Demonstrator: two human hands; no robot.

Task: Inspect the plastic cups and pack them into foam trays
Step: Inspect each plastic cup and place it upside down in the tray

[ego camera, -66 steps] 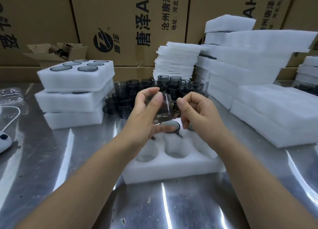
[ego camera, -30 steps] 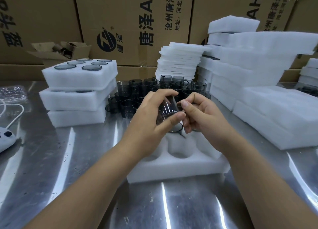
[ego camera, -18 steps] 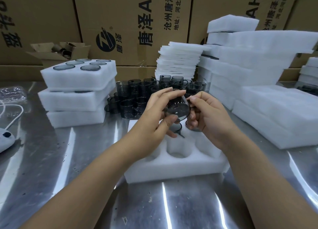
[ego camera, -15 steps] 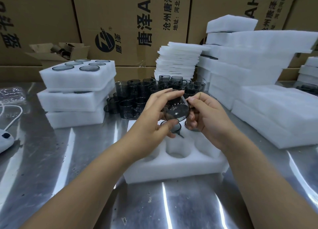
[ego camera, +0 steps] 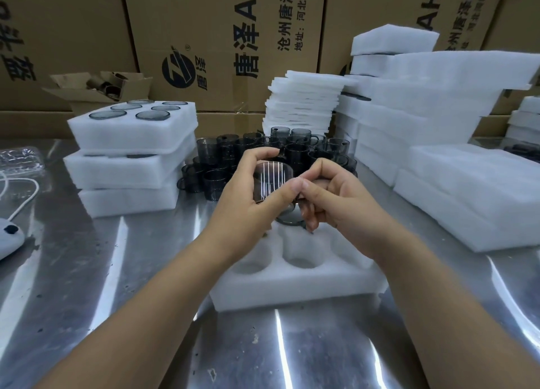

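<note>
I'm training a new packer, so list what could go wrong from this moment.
1. The smoky transparent plastic cup is pinched only by fingers of the left hand and right hand above the white foam tray; a slip could drop it.
2. A dark cup rim sits in the tray under the hands; a falling cup might strike it.
3. The loose dark cups stand crowded just behind; a reach could topple some.

The cup (ego camera: 273,181) is now turned with its side wall to the camera and shows bright vertical lines of reflected light; half a second ago its round bottom faced the camera. The left hand (ego camera: 248,201) has its thumb now across the lower wall, and the right hand (ego camera: 336,196) has closed in until its fingertips touch the left thumb.
</note>
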